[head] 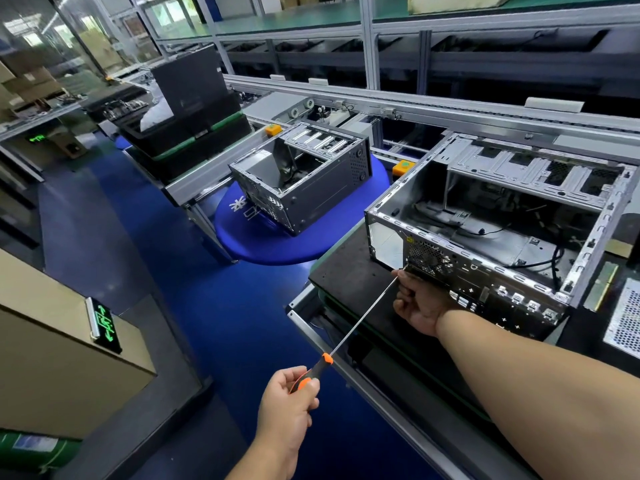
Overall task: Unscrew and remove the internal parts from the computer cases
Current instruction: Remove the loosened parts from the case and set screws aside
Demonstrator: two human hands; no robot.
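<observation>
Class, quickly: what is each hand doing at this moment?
Left hand: grip closed round the orange-and-black handle of the long-shafted screwdriver.
Right hand: fingers curled at the rear panel of the grey metal computer case; whether it holds anything cannot be told.

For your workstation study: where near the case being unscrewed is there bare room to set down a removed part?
Free: the black mat left of the near case, between it and the blue stool. The screwdriver shaft crosses its front edge. Crowded: right of the case, a perforated metal box and a green strip. The right hand covers the case's rear corner.
</observation>
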